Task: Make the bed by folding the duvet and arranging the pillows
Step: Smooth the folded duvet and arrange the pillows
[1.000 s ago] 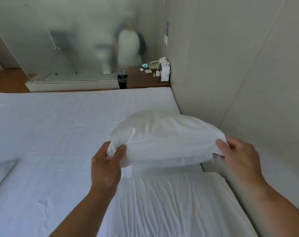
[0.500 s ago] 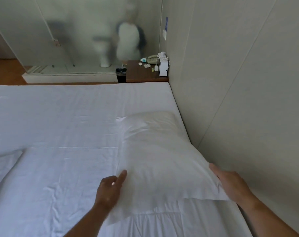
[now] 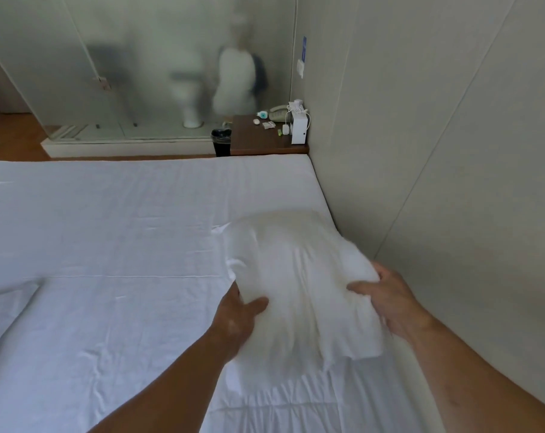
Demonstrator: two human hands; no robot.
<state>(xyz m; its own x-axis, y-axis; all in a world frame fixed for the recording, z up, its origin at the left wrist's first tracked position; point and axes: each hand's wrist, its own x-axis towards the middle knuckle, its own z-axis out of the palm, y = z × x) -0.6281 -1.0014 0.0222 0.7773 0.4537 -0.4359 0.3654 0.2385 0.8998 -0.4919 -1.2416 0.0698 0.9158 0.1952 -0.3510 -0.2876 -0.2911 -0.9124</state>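
White pillow [image 3: 296,276]: grasped at its near end by both hands, cloth bunched between them.
Left hand [image 3: 233,320]: thumb on top of the pillow's left side, fingers tucked beneath, clenched on the fabric.
Right hand [image 3: 390,304]: thumb laid over the right side, fingers wrapped round the edge next to the wall.
Change from half a second ago: the pillow lay flat and spread with both hands loose at its near edge; now it is gathered narrower and both hands grip it.
Lift: the near end seems raised off the bed, though motion blur makes that hard to confirm.
Pillow's place: along the right edge of the bed [image 3: 109,220], its far end on the sheet and its near end over the top fold of the duvet [image 3: 93,354].
Right edge: the wall [image 3: 452,151] runs just beside the pillow and the right hand.
Open room: flat sheet stretches left of the pillow and on to the bed's far edge.
Beyond the far right corner: a nightstand [image 3: 265,142] with a black bin [image 3: 221,142] beside it, and frosted glass [image 3: 140,57] behind.
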